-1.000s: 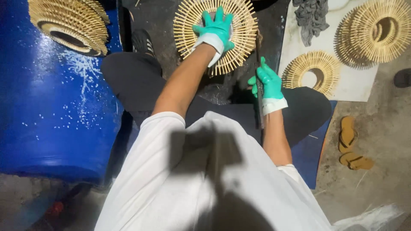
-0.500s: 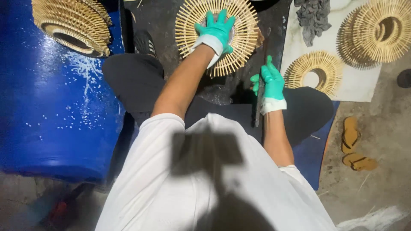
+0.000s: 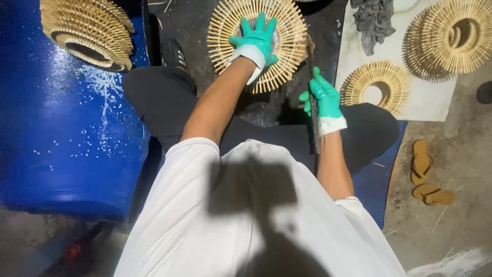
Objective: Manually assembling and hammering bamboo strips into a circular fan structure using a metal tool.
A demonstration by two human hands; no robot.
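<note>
Left hand [image 3: 254, 42] spread flat, pinning bamboo disc [image 3: 287, 56]; right hand [image 3: 323, 97] clenched around long blade [image 3: 311, 128]. Risk: blade slips, snaps spokes or nicks glove.

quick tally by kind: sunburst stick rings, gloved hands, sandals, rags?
Sunburst stick rings: 4 (under the left hand, on the blue drum, two on the white board)
Gloved hands: 2, right hand
Sandals: 2
Grey rag: 1
Total: 9
</note>
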